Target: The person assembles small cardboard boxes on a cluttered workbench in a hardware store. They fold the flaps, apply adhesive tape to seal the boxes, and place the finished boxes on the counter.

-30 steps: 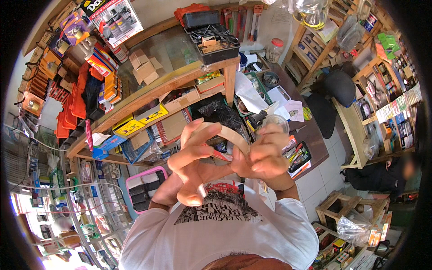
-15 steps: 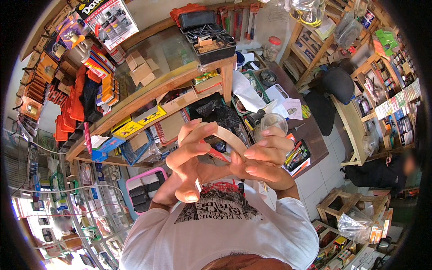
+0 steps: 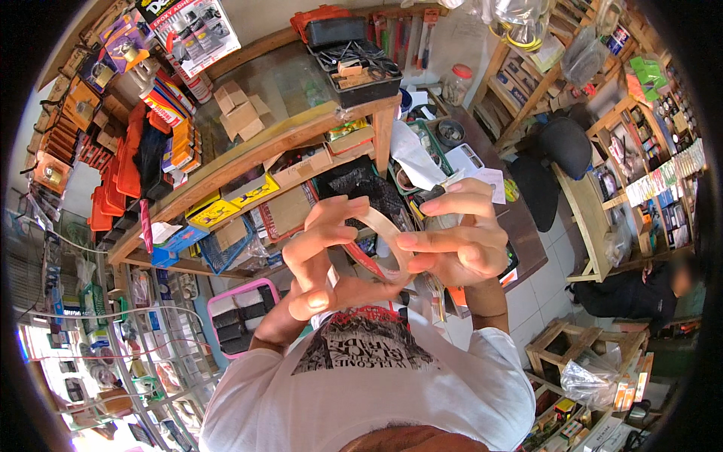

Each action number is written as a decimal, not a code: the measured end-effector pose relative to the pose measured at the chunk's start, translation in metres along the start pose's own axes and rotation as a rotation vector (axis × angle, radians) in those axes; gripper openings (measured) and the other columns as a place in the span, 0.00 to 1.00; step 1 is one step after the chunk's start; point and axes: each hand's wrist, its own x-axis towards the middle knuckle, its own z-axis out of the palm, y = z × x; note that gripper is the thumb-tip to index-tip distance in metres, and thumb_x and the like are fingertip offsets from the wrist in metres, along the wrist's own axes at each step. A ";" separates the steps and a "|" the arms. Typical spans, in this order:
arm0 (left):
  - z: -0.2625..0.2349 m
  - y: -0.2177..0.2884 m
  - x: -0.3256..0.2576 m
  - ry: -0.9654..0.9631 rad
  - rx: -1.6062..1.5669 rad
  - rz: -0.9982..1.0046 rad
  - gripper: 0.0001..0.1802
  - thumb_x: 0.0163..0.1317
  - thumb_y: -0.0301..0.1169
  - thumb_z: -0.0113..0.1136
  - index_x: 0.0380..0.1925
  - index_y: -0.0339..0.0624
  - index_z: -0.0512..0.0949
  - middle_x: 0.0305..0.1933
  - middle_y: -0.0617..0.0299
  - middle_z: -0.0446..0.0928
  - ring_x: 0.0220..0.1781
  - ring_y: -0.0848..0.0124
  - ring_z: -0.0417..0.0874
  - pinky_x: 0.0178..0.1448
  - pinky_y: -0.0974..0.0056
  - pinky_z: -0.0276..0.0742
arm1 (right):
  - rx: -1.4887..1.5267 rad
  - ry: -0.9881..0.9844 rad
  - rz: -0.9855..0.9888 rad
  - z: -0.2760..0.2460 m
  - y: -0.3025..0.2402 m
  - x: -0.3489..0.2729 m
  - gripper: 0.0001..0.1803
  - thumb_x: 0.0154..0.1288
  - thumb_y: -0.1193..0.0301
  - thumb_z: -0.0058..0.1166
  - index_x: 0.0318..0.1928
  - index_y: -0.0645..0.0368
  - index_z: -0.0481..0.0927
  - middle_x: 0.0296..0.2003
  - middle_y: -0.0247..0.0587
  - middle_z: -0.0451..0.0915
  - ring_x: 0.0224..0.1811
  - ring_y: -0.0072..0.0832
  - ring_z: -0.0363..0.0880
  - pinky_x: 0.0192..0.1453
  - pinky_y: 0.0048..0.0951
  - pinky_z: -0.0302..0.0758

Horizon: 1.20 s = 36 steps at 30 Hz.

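Observation:
In front of my chest is a narrow roll of masking tape (image 3: pixel 384 226), beige around the outside with a red inner face. My left hand (image 3: pixel 320 252) grips it from the left, fingers curled over the upper rim and thumb reaching along underneath. On the other side, my right hand (image 3: pixel 468 241) has its lower fingertips closed against the roll's right edge, while an upper finger stands away from it. Whether a loose tape end lies between those fingertips is too small to make out.
Ahead stands a wooden glass-topped counter (image 3: pixel 279 94) with cardboard boxes (image 3: pixel 241 113) and an open black toolbox (image 3: pixel 358 79). A dark brown desk (image 3: pixel 520 248) with papers is at right, near a black chair (image 3: pixel 561 147). Another person (image 3: pixel 629 294) is far right. A pink-rimmed tray (image 3: pixel 242 316) lies left.
My right hand has shifted up and to the right, its fingers more spread. The roll has tilted, showing more of its opening, and my left hand has moved slightly right.

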 end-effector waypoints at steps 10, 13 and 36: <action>-0.001 -0.003 0.008 -0.053 -0.071 -0.036 0.65 0.34 0.26 0.91 0.69 0.53 0.54 0.62 0.43 0.67 0.61 0.42 0.82 0.56 0.42 0.87 | -0.089 0.030 0.066 0.004 -0.001 -0.003 0.25 0.52 0.68 0.80 0.44 0.45 0.74 0.40 0.23 0.93 0.39 0.27 0.78 0.55 0.38 0.72; -0.003 -0.002 0.007 -0.061 -0.052 -0.124 0.62 0.36 0.26 0.90 0.67 0.50 0.54 0.64 0.41 0.66 0.63 0.43 0.80 0.60 0.43 0.85 | -0.160 0.003 0.067 0.008 0.000 -0.006 0.26 0.53 0.71 0.79 0.41 0.46 0.70 0.39 0.23 0.92 0.36 0.28 0.72 0.53 0.37 0.70; -0.029 -0.045 -0.015 -0.010 0.000 -0.493 0.59 0.37 0.28 0.89 0.62 0.47 0.51 0.64 0.48 0.63 0.69 0.54 0.72 0.72 0.50 0.74 | -0.273 -0.270 0.182 0.028 0.020 0.028 0.09 0.55 0.80 0.69 0.33 0.49 0.90 0.38 0.21 0.88 0.48 0.32 0.74 0.63 0.41 0.68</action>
